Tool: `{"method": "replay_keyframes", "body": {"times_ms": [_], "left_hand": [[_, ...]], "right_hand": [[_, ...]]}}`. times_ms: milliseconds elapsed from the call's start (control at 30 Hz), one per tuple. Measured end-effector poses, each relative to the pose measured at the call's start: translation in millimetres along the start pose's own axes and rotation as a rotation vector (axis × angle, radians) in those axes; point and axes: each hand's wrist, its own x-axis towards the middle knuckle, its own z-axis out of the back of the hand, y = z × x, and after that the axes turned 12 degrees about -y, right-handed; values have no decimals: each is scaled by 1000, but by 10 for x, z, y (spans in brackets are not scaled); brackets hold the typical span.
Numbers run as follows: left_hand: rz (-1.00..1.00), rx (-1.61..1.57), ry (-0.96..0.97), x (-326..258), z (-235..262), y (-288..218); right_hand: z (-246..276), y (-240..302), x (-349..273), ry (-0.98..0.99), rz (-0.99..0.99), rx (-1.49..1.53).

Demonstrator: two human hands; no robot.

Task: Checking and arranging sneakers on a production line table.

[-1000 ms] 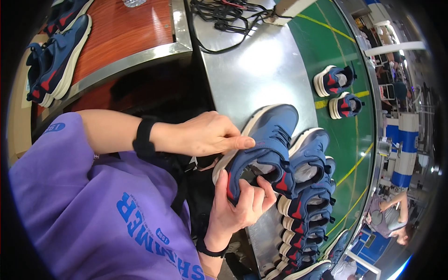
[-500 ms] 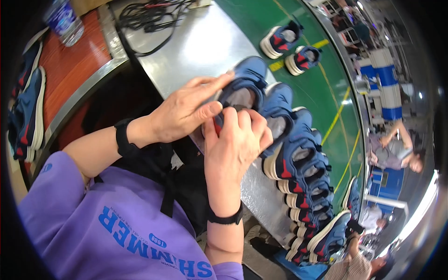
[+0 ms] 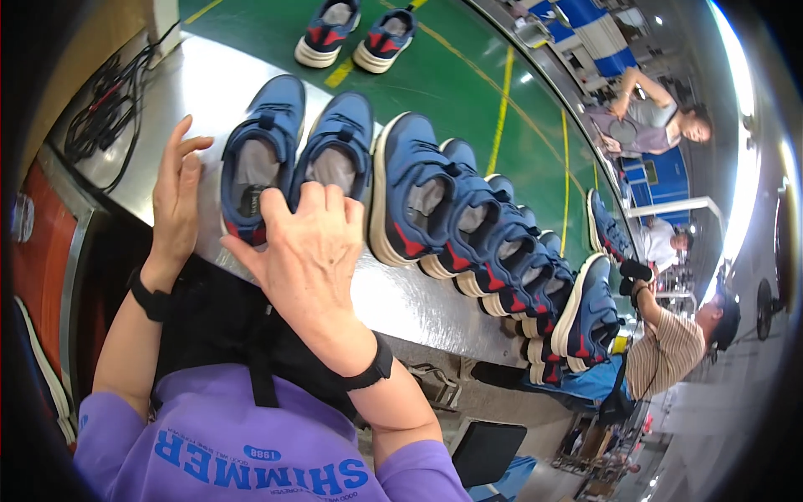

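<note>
A blue shoe (image 3: 264, 134) with red trim and a pale sole stands on the metal tabletop, toe pointing away from me. A matching shoe (image 3: 345, 125) is close beside it on the right. My right hand (image 3: 308, 247) is at the heels of these two. Its thumb and index finger close on the heel of the left shoe, while the other fingers bend over the opening of the right one. That right heel is hidden behind the hand. Left of the pair, my left hand (image 3: 176, 201) is raised with fingers apart, holding nothing.
A row of similar shoes (image 3: 410, 188) runs to the right along the metal table (image 3: 401, 305). Another pair (image 3: 386, 38) stands on the green surface (image 3: 456, 92) beyond. Black cables (image 3: 104, 109) lie at the left. A co-worker in a striped shirt (image 3: 669, 351) is at the far right.
My view has swung right, so the scene sits further left. My left hand has come off the shoe, fingers now upright. My right hand stays at the shoe's heel.
</note>
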Motion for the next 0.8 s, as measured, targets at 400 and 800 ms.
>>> {"method": "replay_keyframes", "body": {"times_ms": [400, 800], "left_hand": [[-121, 134, 88, -30, -50, 43], [-262, 316, 121, -59, -28, -116]], "right_hand": [[1710, -546, 27, -271, -547, 705], [2490, -1414, -285, -10, -474, -390]]}}
